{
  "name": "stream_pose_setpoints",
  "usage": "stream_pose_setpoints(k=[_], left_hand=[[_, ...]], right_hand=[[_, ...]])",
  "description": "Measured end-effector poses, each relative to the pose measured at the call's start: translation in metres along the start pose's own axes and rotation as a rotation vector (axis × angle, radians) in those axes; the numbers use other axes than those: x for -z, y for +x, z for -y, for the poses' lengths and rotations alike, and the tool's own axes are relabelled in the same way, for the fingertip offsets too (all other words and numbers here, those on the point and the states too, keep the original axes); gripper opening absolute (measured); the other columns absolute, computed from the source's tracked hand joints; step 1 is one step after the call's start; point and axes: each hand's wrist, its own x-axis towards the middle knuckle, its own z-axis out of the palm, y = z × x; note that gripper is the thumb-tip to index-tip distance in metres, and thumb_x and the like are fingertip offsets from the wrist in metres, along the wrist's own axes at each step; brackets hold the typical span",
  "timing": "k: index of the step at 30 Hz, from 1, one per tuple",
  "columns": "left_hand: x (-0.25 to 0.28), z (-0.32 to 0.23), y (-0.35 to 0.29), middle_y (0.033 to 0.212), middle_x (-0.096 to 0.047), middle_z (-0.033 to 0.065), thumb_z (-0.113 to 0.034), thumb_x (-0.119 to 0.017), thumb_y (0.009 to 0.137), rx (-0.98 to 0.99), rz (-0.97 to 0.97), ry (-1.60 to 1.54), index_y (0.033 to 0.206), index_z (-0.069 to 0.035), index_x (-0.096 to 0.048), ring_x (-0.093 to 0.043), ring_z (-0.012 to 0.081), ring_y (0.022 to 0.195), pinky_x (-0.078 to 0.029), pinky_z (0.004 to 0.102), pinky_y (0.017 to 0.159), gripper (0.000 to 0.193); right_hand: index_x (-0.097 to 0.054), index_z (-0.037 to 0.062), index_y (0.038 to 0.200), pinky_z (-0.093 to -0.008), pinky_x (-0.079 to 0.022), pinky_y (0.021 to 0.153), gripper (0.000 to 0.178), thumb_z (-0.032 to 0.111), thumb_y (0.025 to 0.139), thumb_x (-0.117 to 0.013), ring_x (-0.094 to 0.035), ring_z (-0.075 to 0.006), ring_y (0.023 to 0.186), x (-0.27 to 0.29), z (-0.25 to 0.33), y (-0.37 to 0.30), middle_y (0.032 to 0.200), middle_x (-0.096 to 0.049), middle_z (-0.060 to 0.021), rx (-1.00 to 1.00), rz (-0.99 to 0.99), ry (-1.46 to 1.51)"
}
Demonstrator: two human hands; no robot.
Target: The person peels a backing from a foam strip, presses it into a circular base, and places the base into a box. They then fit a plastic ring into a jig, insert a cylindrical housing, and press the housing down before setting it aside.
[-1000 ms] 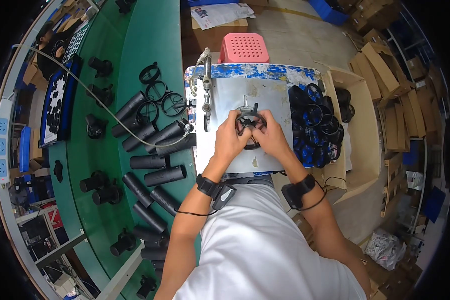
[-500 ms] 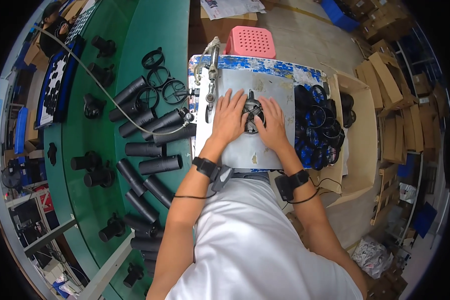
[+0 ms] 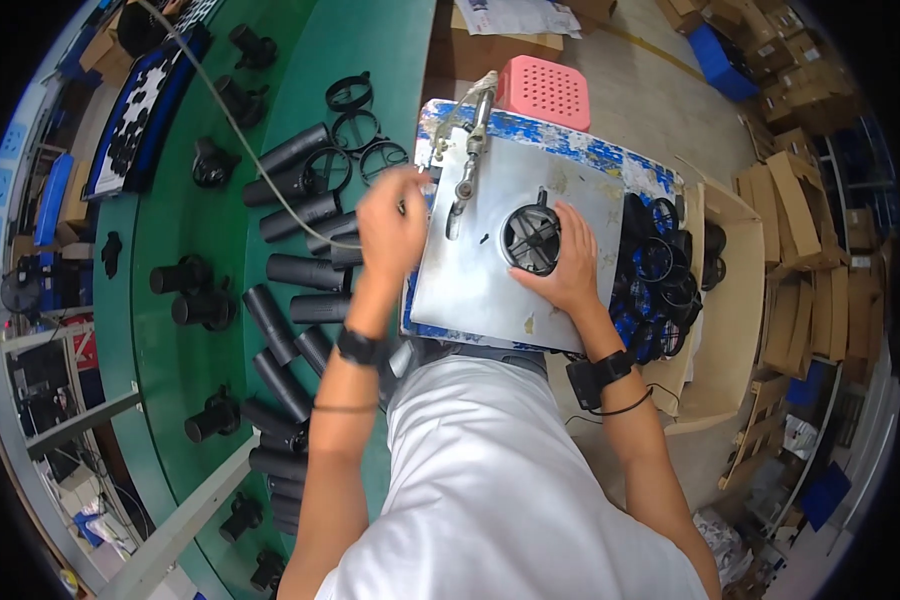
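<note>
A black spoked ring [image 3: 532, 240] with a short stem on its far side lies on the grey metal plate [image 3: 470, 300]. Curled round the ring's right edge, my right hand [image 3: 568, 265] has its thumb at the near rim. My left hand [image 3: 390, 225] is closed at the left edge of the plate, where a thin grey hose [image 3: 260, 168] runs up to it. What sits between those fingers is mostly hidden and blurred. Just beyond this hand, a metal air cylinder [image 3: 477, 140] is mounted along the plate. A tiny dark mark or bit [image 3: 484, 238] shows left of the ring.
Several black tubes [image 3: 295, 270] and loose black rings [image 3: 350, 92] lie on the green bench [image 3: 300, 100] at left. More black rings [image 3: 660, 265] are heaped right of the plate, beside an open cardboard box [image 3: 735, 300]. A pink stool [image 3: 545, 92] stands beyond the worktop.
My left hand has left the ring and moved left to the plate's edge. My right hand remains at the ring, now round its right side. The whole view has shifted.
</note>
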Motion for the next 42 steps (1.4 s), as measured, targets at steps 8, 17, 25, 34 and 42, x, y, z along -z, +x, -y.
stream_pose_setpoints(k=[8, 17, 25, 34, 42], left_hand=[[-0.045, 0.104, 0.082, 0.064, -0.045, 0.006, -0.019, -0.053, 0.083, 1.101, 0.01, -0.295, 0.08, -0.001, -0.054, -0.034, 0.0166, 0.045, -0.022, 0.0376, 0.042, 0.018], [-0.019, 0.127, 0.091, 0.095, -0.066, 0.0128, -0.013, -0.057, 0.083, 0.594, -0.298, -0.341, 0.099, -0.001, -0.065, -0.062, 0.0228, 0.09, -0.048, 0.0348, 0.08, 0.022], [-0.05, -0.049, -0.032, 0.095, -0.062, 0.0079, -0.025, -0.065, 0.083, -0.431, 0.643, 0.236, 0.102, -0.005, -0.059, -0.064, 0.0234, 0.061, -0.051, 0.0348, 0.053, 0.028], [-0.086, -0.003, -0.045, 0.087, -0.061, 0.0065, -0.039, -0.061, 0.087, -0.607, 0.833, 0.411, 0.094, -0.009, -0.058, -0.067, 0.0238, 0.067, -0.051, 0.0375, 0.054, 0.032], [-0.087, 0.006, -0.055, 0.079, -0.058, 0.0063, -0.042, -0.056, 0.09, -0.59, 0.736, 0.35, 0.085, -0.009, -0.059, -0.065, 0.0258, 0.061, -0.05, 0.0385, 0.052, 0.034]], right_hand=[[-0.041, 0.0012, 0.135, -0.0466, -0.031, 0.107, 0.101, 0.042, 0.055, -0.086, -0.041, -0.0368, 0.129, 0.001, -0.002, 0.001, 0.138, -0.046, -0.0185, -0.004, -0.029, -0.022], [-0.045, 0.0012, 0.132, -0.0455, -0.034, 0.105, 0.092, 0.044, 0.06, -0.083, -0.043, -0.0372, 0.126, 0.004, 0.003, 0.007, 0.134, -0.047, -0.0195, 0.077, -0.009, 0.024], [-0.07, 0.003, 0.097, -0.0421, -0.054, 0.076, 0.047, 0.044, 0.075, -0.069, -0.067, -0.0361, 0.083, 0.031, 0.013, 0.072, 0.085, -0.07, -0.0157, -0.288, 0.587, -0.452], [-0.072, 0.0013, 0.087, -0.045, -0.054, 0.076, 0.042, 0.041, 0.075, -0.068, -0.067, -0.038, 0.086, 0.023, 0.008, 0.085, 0.089, -0.069, -0.0221, -0.216, 0.731, -0.575], [-0.071, -0.0001, 0.078, -0.0472, -0.054, 0.07, 0.038, 0.038, 0.073, -0.069, -0.066, -0.0406, 0.077, 0.017, -0.004, 0.079, 0.079, -0.067, -0.0239, -0.085, 0.558, -0.518]])
